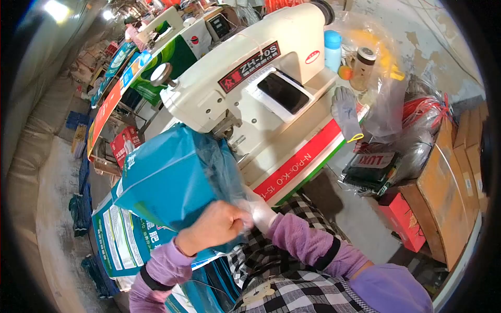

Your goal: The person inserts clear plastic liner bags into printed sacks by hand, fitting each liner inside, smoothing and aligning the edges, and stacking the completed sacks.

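Note:
A large blue bag (162, 172) with a clear plastic liner (224, 169) runs up to the needle area of a cream sewing machine (219, 78). My left hand (216, 227) is closed in a fist at the bag's lower right edge, pinching the edge and liner. Right beside it, my right hand (259, 213) looks pale, perhaps gloved. It meets the liner's edge near the machine bed, but its fingers are mostly hidden by glare and the left hand. Printed bags (117, 240) lie below the blue one.
On the machine rests a phone (283, 92). A grey glove (345, 113), a blue bottle (332, 49) and a jar (364, 68) are to its right. Cardboard boxes (441, 193) and a red box (402, 221) stand at the right. Another person (134, 34) is far back.

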Action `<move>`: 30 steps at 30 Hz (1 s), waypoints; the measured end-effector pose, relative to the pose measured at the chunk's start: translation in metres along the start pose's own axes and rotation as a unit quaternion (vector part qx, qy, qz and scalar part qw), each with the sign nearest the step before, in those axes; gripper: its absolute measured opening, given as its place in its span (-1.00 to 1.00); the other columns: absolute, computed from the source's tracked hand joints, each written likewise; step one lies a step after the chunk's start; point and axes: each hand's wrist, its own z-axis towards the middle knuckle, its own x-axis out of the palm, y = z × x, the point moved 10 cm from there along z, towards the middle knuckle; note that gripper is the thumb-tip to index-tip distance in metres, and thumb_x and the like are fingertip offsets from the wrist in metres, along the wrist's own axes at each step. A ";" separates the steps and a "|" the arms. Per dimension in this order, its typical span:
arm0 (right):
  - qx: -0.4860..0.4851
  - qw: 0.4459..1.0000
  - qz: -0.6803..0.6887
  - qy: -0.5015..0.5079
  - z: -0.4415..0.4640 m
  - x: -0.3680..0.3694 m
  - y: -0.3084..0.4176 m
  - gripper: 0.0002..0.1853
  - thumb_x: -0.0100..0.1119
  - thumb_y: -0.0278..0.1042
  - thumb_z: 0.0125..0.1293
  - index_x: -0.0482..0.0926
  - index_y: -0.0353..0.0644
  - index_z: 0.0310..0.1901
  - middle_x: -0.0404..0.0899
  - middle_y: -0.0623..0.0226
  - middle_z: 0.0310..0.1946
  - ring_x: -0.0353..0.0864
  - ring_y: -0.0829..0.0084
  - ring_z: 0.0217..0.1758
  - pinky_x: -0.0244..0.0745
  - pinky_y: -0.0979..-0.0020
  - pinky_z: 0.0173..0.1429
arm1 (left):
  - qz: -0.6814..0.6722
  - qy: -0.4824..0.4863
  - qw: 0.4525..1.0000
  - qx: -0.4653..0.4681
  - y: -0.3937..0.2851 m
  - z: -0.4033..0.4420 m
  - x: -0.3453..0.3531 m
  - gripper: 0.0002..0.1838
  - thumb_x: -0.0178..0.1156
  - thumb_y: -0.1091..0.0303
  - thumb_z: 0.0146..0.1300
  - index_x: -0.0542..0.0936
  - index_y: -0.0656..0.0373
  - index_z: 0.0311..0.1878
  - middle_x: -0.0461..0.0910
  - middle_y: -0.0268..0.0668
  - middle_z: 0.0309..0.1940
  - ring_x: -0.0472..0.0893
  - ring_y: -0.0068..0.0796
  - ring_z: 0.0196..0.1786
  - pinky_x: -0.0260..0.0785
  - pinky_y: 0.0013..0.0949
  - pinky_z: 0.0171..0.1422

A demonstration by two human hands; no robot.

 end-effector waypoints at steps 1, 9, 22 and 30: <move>-0.002 1.000 -0.006 0.002 -0.006 0.005 0.000 -0.39 0.18 -0.35 0.37 0.21 -0.31 0.38 0.51 0.24 0.04 0.53 0.47 0.06 0.44 0.46 0.13 | 0.309 -0.035 0.944 0.114 -0.033 0.006 -0.013 -0.84 0.20 0.53 0.05 0.67 0.04 -0.32 0.54 -0.38 -0.50 0.50 -0.33 -0.48 0.35 -0.28 -0.43; 0.047 0.919 -0.392 -0.016 -0.085 0.010 0.015 -0.23 -0.09 -0.65 0.15 0.09 -0.16 0.46 0.53 -0.28 0.01 0.56 -0.11 0.11 0.46 0.23 0.19 | 0.378 0.310 0.868 0.090 0.015 -0.034 0.067 -0.91 0.18 0.40 0.05 0.58 0.21 -0.43 0.60 -0.15 -0.59 0.67 -0.07 -0.47 0.50 -0.14 -0.36; -0.058 0.883 -0.459 -0.076 -0.066 -0.005 0.016 -0.29 0.04 -0.35 0.19 0.18 0.02 0.43 0.62 -0.15 -0.29 0.62 -0.16 -0.24 0.52 0.00 -0.07 | 0.477 0.251 0.833 0.124 -0.042 -0.023 0.048 -0.92 0.16 0.31 0.13 0.60 0.03 -0.32 0.60 -0.27 -0.58 0.66 -0.27 -0.36 0.45 -0.18 -0.20; -0.146 0.751 -0.634 -0.110 -0.009 -0.014 0.056 -0.39 0.10 -0.50 0.13 0.42 -0.06 0.31 0.58 -0.05 -0.47 0.65 0.01 -0.38 0.55 0.14 -0.28 | 0.695 0.202 0.687 0.066 -0.071 -0.006 -0.114 -0.88 0.25 0.29 0.05 0.66 0.06 -0.52 0.61 -0.32 -0.54 0.68 -0.34 -0.35 0.49 -0.30 -0.39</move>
